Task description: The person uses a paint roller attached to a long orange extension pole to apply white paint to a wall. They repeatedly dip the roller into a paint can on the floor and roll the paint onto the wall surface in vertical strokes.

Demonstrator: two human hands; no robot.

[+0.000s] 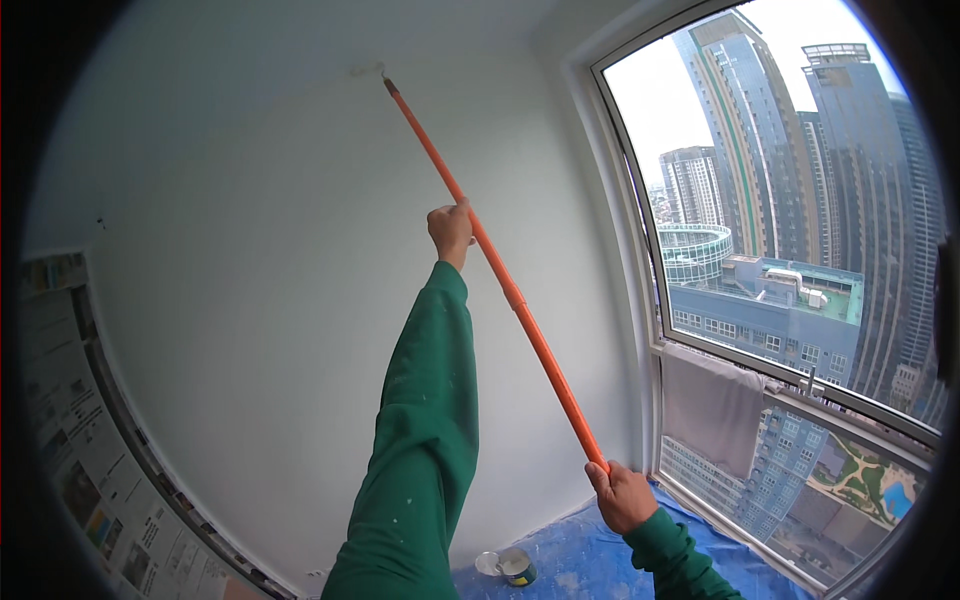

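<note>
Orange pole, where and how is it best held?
Grip the orange pole at two spread places: right hand around its lower end from the right, left hand above the joint from the left, probably best because it's long, thin and slanted.

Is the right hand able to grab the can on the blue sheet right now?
Probably not: the right hand is wrapped around the lower part of the orange pole, and the can sits down on the blue sheet. Nothing seems to cover the can, though.
</note>
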